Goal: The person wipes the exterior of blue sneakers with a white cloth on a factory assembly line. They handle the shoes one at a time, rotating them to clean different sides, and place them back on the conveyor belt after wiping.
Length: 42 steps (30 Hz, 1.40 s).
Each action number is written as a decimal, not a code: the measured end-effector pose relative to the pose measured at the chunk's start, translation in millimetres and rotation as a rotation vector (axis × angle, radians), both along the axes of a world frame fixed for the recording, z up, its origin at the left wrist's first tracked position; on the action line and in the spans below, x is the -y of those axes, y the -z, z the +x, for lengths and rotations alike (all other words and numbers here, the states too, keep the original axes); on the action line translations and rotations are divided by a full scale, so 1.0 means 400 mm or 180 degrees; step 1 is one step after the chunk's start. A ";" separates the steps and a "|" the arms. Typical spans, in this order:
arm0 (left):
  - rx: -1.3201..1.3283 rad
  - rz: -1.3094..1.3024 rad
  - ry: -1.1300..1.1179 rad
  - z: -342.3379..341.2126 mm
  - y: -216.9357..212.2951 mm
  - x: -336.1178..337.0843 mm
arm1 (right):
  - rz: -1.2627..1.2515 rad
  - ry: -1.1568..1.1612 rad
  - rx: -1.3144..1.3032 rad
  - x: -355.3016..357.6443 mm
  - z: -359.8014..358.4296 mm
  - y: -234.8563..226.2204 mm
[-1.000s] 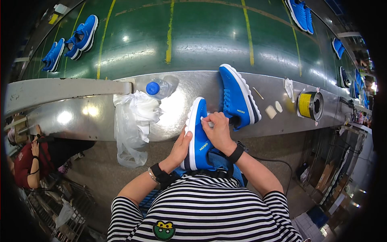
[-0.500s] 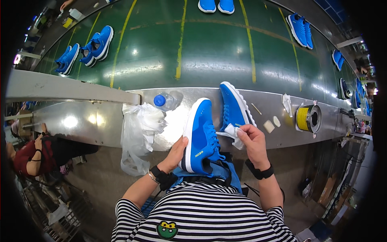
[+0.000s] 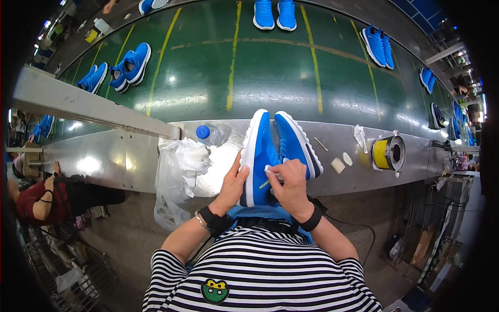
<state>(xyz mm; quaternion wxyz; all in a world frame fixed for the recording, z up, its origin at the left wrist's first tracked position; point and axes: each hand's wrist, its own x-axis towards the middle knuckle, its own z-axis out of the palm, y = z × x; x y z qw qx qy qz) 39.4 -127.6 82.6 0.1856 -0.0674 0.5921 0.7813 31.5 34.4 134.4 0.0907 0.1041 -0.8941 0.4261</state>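
A: Head view, fingers?
B: Left hand (image 3: 231,185) grips white-soled blue sneaker (image 3: 261,151) across grey metal bench's (image 3: 117,169) near edge; right hand (image 3: 289,184) pinches crumpled white cloth (image 3: 268,169) against it
A: Beside it?
B: Matching blue sneaker (image 3: 295,140), just right, toe at bench's far edge
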 end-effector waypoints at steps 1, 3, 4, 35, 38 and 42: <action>-0.0064 -0.0094 -0.0079 -0.006 -0.006 -0.012 | 0.0115 -0.0073 -0.0078 0.009 0.008 0.004; -0.0229 -0.0282 -0.0214 -0.015 -0.003 -0.026 | 0.0310 -0.0229 -0.0151 0.032 0.027 0.014; -0.0223 -0.0357 -0.0245 -0.014 -0.002 -0.027 | 0.0214 -0.0311 -0.0056 0.030 0.034 0.013; 0.0737 0.1010 -0.0649 -0.011 0.044 -0.035 | 0.0920 0.1623 0.0186 -0.737 -0.040 0.206; 0.0877 0.1219 -0.0687 0.004 0.037 -0.041 | 0.1134 0.1598 0.0304 -0.754 -0.052 0.244; 0.1132 0.1451 -0.0747 0.031 0.052 -0.049 | 0.1382 0.1406 0.0522 -0.781 -0.049 0.291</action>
